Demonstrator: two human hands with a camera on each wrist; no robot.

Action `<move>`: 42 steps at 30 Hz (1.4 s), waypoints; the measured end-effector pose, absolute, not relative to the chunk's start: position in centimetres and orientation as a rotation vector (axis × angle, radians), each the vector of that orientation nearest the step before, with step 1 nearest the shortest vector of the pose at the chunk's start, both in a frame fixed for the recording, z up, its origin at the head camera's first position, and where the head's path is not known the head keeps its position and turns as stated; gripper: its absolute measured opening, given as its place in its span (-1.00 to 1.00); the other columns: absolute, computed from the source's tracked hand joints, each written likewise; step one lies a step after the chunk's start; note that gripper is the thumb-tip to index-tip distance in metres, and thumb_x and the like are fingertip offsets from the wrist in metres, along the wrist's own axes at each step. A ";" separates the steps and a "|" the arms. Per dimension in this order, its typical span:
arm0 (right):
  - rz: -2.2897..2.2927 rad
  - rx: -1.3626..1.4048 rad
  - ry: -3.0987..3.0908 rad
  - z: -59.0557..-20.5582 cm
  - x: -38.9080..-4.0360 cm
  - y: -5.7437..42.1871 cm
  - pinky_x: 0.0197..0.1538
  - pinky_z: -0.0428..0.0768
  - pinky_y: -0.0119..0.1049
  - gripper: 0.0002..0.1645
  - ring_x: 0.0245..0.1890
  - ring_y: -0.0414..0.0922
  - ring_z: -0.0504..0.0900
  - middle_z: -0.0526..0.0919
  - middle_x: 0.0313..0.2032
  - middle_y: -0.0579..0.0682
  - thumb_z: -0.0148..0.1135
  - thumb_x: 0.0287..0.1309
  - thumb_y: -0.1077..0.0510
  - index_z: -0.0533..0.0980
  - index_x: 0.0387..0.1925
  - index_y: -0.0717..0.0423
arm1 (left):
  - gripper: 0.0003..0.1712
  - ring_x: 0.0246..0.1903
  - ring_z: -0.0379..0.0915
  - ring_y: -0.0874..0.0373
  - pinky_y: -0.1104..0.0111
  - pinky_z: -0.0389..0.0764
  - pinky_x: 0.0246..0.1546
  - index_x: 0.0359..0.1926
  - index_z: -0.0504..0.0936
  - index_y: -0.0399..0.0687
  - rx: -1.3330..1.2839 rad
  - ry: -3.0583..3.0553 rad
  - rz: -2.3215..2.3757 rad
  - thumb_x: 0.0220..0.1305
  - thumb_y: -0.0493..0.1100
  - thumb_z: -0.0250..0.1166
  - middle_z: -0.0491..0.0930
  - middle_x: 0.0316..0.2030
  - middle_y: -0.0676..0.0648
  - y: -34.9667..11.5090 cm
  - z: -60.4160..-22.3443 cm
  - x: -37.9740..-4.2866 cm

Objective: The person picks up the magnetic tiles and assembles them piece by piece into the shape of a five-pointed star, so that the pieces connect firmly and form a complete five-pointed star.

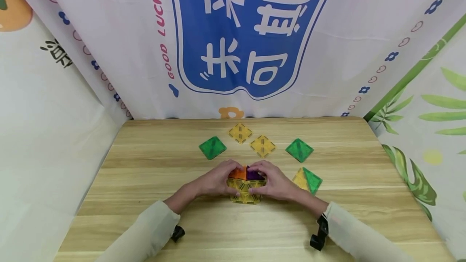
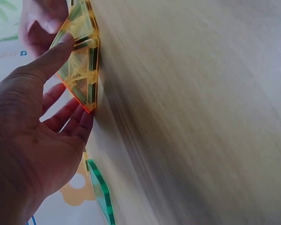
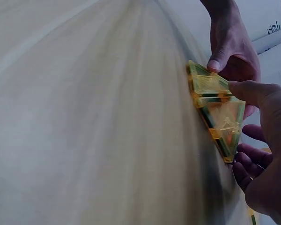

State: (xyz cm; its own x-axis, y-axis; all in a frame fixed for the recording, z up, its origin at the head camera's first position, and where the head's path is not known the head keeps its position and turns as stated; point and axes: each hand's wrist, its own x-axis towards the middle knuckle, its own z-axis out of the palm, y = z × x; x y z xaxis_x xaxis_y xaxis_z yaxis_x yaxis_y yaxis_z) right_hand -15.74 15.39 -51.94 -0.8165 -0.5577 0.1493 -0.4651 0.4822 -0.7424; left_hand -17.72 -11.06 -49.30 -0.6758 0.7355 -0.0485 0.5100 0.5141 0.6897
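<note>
In the head view, a small built shape of translucent magnetic tiles stands on the wooden table, between both hands. Yellow triangle tiles (image 1: 245, 198) form its front. Behind their upper edge are an orange tile (image 1: 238, 173) on the left and a purple tile (image 1: 253, 175) on the right. The left hand (image 1: 217, 180) grips the left side, its thumb on the yellow front and its fingers round the back. From the right, the right hand (image 1: 274, 182) holds it the same way. Both wrist views show the thumbs pressing the yellow tiles (image 3: 223, 119); the back of the shape is mostly hidden.
Beyond the hands lie two yellow tile diamonds (image 1: 240, 133), with a green diamond (image 1: 212, 147) on the left and another green diamond (image 1: 299, 150) on the right. Near the right forearm is a yellow and green pair (image 1: 312, 180). A printed cloth (image 1: 145, 72) hangs behind the table.
</note>
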 end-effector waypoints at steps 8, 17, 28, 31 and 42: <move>-1.315 -0.842 2.579 -50.3 -18.6 14.4 0.02 0.71 -0.09 -0.37 0.00 0.08 0.68 0.69 0.10 0.15 0.52 0.28 0.00 0.60 0.25 0.26 | -0.18 0.26 0.49 -0.13 -0.03 0.54 0.31 0.38 0.47 -0.29 0.966 2.400 1.076 0.20 -0.13 0.63 0.53 0.29 -0.25 -13.6 -48.9 -18.7; -1.417 -0.644 2.466 -50.0 -22.0 11.0 0.15 0.72 -0.15 -0.43 0.10 0.03 0.72 0.67 0.21 0.21 0.42 0.39 0.12 0.55 0.32 0.29 | -0.34 0.13 0.55 -0.25 -0.12 0.63 0.16 0.36 0.50 -0.35 0.771 2.569 1.273 0.31 -0.27 0.52 0.56 0.18 -0.33 -17.4 -48.9 -20.7; -1.452 -0.542 2.402 -50.8 -24.5 8.3 0.20 0.68 -0.16 -0.41 0.12 0.02 0.69 0.69 0.19 0.19 0.43 0.36 0.18 0.54 0.33 0.31 | -0.21 0.43 0.31 -0.36 -0.20 0.43 0.39 0.52 0.33 -0.33 0.387 2.613 1.372 0.38 -0.25 0.44 0.36 0.46 -0.40 -19.5 -49.6 -22.2; -1.463 -0.535 2.397 -50.8 -24.6 7.9 0.20 0.68 -0.15 -0.42 0.12 0.02 0.69 0.70 0.17 0.17 0.43 0.35 0.19 0.54 0.33 0.31 | -0.18 0.44 0.30 -0.35 -0.21 0.38 0.42 0.56 0.26 -0.33 0.343 2.602 1.314 0.42 -0.21 0.40 0.32 0.48 -0.42 -19.6 -49.7 -22.3; -1.482 -0.475 2.410 -50.5 -24.4 6.2 0.17 0.70 -0.16 -0.46 0.08 0.06 0.71 0.71 0.14 0.23 0.41 0.32 0.31 0.55 0.29 0.37 | -0.27 0.32 0.45 -0.27 -0.16 0.38 0.43 0.48 0.34 -0.48 0.361 2.659 1.225 0.42 -0.26 0.37 0.51 0.34 -0.44 -18.7 -50.0 -22.6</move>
